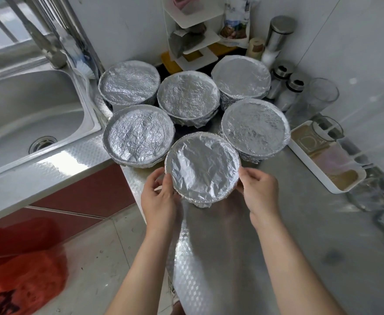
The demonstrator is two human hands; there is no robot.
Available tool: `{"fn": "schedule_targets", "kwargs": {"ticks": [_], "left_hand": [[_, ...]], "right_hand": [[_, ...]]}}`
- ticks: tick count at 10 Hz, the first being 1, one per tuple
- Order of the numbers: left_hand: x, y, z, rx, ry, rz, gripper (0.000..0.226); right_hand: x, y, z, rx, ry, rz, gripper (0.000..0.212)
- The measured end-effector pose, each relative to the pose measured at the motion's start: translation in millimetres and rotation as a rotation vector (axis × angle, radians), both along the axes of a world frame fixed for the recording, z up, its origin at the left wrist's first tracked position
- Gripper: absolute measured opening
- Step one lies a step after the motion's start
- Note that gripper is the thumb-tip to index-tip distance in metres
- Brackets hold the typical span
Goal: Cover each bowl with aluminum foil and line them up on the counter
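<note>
Several foil-covered bowls stand close together on the steel counter (277, 223). The nearest foil-covered bowl (202, 165) is between my hands. My left hand (160, 196) grips its left rim with curled fingers and thumb. My right hand (258, 188) grips its right rim the same way. Behind it sit a left bowl (138, 135), a right bowl (255, 127), a middle bowl (187, 96), a far-left bowl (129, 81) and a far-right bowl (241, 76). Foil hides what is inside every bowl.
A steel sink (27, 114) with a tap (48, 48) lies to the left. A white tray (327, 158), glass jars (320, 96) and shakers (291, 87) line the right wall. A white shelf rack (193, 35) stands at the back. A red bag (16, 269) lies on the floor.
</note>
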State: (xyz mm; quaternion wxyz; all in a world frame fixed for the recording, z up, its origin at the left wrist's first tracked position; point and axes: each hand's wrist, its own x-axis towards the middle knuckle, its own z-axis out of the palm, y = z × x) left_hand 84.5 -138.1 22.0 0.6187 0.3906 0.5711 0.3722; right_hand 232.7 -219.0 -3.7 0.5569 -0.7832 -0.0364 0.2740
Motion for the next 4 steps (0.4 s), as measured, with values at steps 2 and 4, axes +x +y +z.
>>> {"fn": "schedule_targets", "kwargs": {"ticks": [2,4], "left_hand": [[-1.5,4.5,-6.7,0.052,0.03,0.004,0.02],[-7.3,2.1,-5.6,0.03,0.038,-0.025,0.015]], "right_hand": [[-0.3,6.6,-2.6,-0.017,-0.026,-0.013,0.017],[-1.1,1.9,-2.2,-0.005,-0.012,0.021,0.033]]}}
